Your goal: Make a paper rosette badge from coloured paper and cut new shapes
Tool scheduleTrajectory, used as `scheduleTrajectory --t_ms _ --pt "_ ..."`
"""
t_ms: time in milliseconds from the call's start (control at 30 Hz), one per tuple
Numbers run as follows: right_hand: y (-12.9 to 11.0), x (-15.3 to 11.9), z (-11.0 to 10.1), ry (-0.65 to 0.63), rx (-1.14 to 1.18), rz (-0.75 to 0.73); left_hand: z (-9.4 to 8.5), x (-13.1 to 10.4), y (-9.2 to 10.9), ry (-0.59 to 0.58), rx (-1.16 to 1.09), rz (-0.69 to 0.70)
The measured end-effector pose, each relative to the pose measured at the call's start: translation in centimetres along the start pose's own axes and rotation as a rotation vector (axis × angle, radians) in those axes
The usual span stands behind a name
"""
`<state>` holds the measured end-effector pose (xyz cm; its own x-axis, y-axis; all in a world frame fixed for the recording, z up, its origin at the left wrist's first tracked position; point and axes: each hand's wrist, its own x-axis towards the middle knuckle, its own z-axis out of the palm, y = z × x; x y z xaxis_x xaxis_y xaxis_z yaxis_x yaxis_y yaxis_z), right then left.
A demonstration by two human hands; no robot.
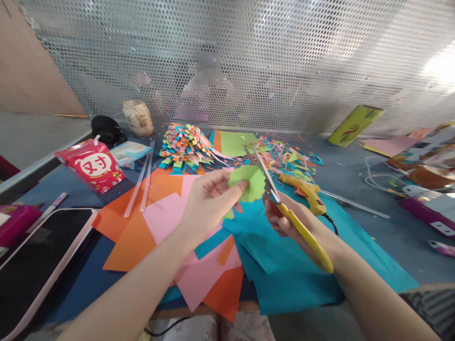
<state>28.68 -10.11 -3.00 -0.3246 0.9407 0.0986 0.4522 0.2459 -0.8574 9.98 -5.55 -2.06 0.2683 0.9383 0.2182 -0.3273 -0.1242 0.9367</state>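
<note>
Between the thumb and fingers of my left hand is a round green paper piece with a scalloped edge. My right hand grips a pair of scissors with yellow handles. Their blades point up and away, parted a little, just right of the green paper; whether they touch it I cannot tell. Beneath my hands lie overlapping sheets of pink paper, orange paper and blue paper. A yellow glue gun rests just beyond my right hand.
Behind the sheets stand a fringed ball of coloured paper strips and a heap of paper scraps. At left are a red packet, glue sticks and a phone. A green can leans near the perforated metal panel.
</note>
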Motion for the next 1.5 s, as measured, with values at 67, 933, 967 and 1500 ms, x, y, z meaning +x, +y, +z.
scheduleTrajectory --t_ms 67,933,967,1500 --pt "0.0 0.0 0.0 0.006 0.001 0.001 0.0 0.0 0.0 0.001 -0.003 0.0" --pt "0.4 0.8 0.1 0.258 0.278 0.102 -0.4 0.4 -0.5 0.047 0.047 0.045" --pt "0.4 0.8 0.1 0.268 0.277 0.089 -0.4 0.5 -0.5 0.042 0.055 0.036" --pt "-0.2 0.9 0.7 0.31 0.234 -0.09 0.1 -0.7 -1.0 -0.328 0.415 -0.208"
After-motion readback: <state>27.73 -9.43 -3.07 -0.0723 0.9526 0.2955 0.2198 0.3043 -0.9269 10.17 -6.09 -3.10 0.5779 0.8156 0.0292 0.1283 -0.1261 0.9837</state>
